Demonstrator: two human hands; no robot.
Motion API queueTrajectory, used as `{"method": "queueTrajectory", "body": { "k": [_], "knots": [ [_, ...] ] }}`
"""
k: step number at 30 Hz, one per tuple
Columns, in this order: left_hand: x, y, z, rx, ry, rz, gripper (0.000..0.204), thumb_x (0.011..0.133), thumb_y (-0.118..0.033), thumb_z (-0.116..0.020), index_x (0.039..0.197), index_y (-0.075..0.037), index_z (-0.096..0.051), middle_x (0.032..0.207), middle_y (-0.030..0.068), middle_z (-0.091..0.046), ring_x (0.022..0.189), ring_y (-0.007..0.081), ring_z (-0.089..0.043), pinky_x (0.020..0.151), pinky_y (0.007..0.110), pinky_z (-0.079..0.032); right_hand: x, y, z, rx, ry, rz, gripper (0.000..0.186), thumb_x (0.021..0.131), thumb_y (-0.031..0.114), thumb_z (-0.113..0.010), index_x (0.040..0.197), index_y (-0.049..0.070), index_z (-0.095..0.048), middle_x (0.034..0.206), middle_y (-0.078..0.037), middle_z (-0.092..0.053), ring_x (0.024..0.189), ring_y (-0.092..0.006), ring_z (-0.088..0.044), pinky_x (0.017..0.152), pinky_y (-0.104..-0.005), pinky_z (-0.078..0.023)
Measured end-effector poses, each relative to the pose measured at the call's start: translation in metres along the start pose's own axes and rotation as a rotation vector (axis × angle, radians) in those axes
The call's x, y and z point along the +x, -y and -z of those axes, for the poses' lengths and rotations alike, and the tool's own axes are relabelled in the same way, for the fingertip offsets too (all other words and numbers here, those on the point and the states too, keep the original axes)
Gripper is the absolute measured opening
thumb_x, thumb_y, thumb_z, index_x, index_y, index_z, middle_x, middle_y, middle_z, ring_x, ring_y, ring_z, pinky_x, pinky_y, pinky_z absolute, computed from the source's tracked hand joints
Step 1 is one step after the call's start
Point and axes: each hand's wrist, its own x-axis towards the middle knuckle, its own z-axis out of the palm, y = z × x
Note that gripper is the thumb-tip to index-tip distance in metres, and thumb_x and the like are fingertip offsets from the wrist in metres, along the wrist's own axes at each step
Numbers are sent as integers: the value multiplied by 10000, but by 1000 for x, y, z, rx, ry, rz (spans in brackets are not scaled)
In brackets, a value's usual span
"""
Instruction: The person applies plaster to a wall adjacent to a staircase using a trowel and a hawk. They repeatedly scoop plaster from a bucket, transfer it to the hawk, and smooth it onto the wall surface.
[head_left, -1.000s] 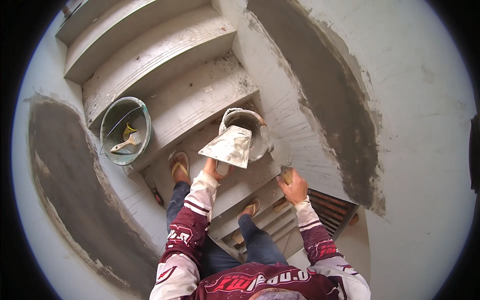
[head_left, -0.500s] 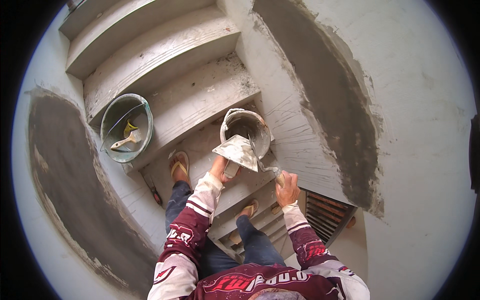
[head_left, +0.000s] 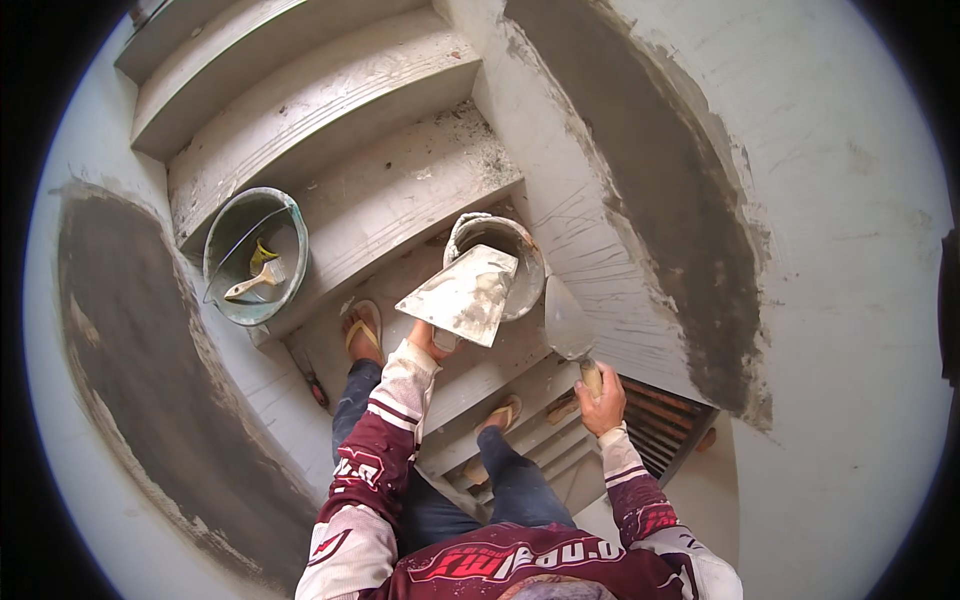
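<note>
A pale, smeared plasterer's hawk (head_left: 460, 295) is in my left hand (head_left: 432, 340), its board over a mortar-stained grey bucket (head_left: 524, 280). My right hand (head_left: 600, 405) grips the wooden handle of a trowel (head_left: 568, 325), whose blade is just right of the bucket, apart from the hawk. A greenish bucket (head_left: 258, 305) at the left contains a paintbrush (head_left: 256, 280) and a small yellow item, too unclear to name. My sandalled feet are below on the stairs.
Concrete steps (head_left: 340, 180) rise ahead and descend beneath me. Side walls carry dark grey plaster bands (head_left: 670, 220), (head_left: 160, 360). A slatted metal panel (head_left: 655, 425) is low at the right. A small tool (head_left: 316, 390) lies near the left wall.
Since half a second ago, the hawk has shifted left and tilted differently, while my right hand has moved right and slightly back, taking the trowel blade away from the hawk.
</note>
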Motion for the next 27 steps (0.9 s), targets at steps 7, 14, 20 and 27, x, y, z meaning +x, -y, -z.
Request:
{"method": "queueTrajectory", "body": {
  "k": [7,14,20,27],
  "knots": [
    [-9,-7,-24,-108,394,36,374,1009,-250,-379,1327,-70,-460,1292,124,-553,1142,297,-571,963,468,-490,4,35,26,402,540,-211,351,831,303,-695,980,5,-585,715,-74,-576,638,-143,-523,600,-302,-444],
    [-22,-2,-56,472,67,-163,251,958,-187,-521,1139,-30,-594,992,42,-661,805,145,-658,682,291,-555,0,57,4,730,764,-417,256,881,265,-632,927,24,-559,670,-5,-552,505,-73,-513,461,-240,-415],
    [-32,-2,-73,956,-62,-251,226,952,-183,-527,1047,-11,-639,884,12,-672,704,93,-655,595,244,-543,56,1,-64,652,725,-607,244,912,266,-588,928,24,-557,662,-36,-574,447,-99,-532,403,-244,-413],
    [-32,-6,-46,227,-191,-268,302,979,-257,-479,1175,-51,-580,1004,38,-672,830,154,-681,717,296,-585,53,-53,-158,212,593,-459,371,903,380,-589,1009,33,-511,779,-169,-625,627,-300,-646,548,-405,-503]
  ]
}}
